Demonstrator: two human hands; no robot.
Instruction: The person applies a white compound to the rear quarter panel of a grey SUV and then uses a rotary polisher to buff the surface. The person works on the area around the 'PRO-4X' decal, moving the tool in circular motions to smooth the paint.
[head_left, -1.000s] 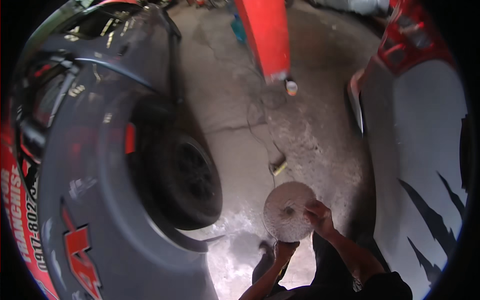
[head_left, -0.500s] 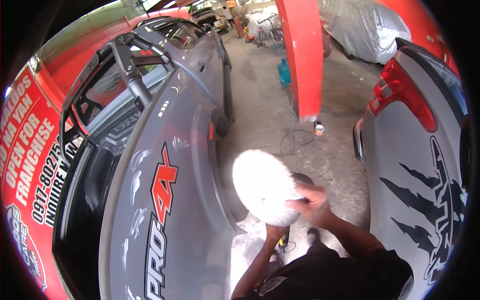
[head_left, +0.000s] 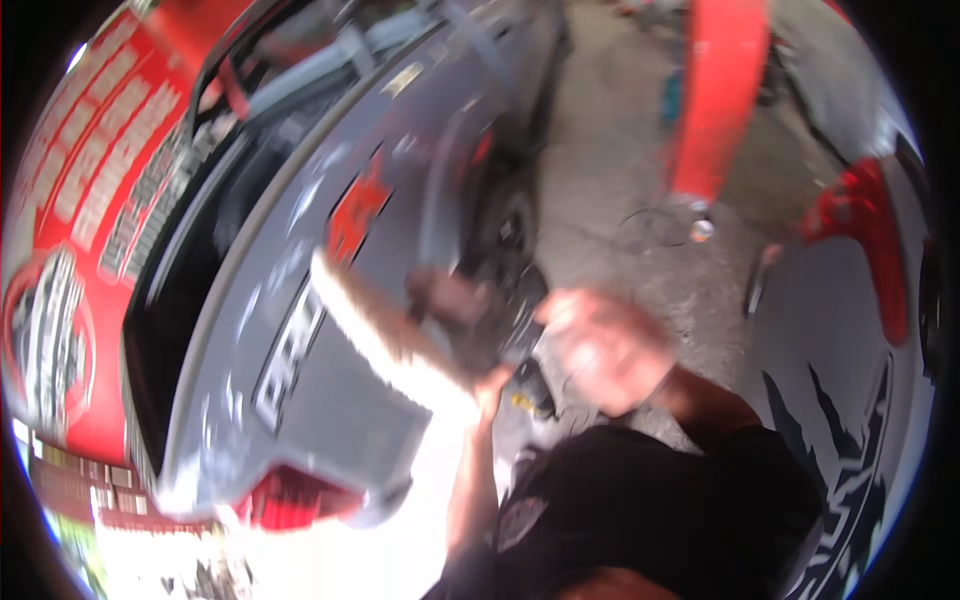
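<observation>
- Concrete floor (head_left: 610,120) of a garage or workshop is seen from above between two parked vehicles; the whole view is bent at its rim and smeared by motion blur.
- From seven to twelve o'clock, the scene is filled by a grey pickup truck (head_left: 375,425), its side marked by an orange-red decal (head_left: 357,215) and its red tail light (head_left: 290,497) placed between seven and eight o'clock.
- Behind the truck, toward nine and ten o'clock, a large red sign (head_left: 60,140) with pale lettering is shown.
- A red pillar (head_left: 725,100) is set near two o'clock, with a small light-coloured container (head_left: 702,230) seen on the floor by its foot.
- At three o'clock, a silver vehicle (head_left: 830,310) with dark, claw-like markings is partly shown.
- Just below centre, a dark handheld tool (head_left: 495,320) is held in the air; its white fluffy disc (head_left: 385,340) is seen nearly edge-on at eight o'clock, slanted in front of the truck's side.
- At six o'clock, the tool is gripped by the left hand (head_left: 487,395), its fingers closed around it beside the disc's lower end.
- Toward four o'clock, the right hand (head_left: 610,350) is badly blurred near the tool; whether its fingers are open or closed, or touching the tool, cannot be told.
</observation>
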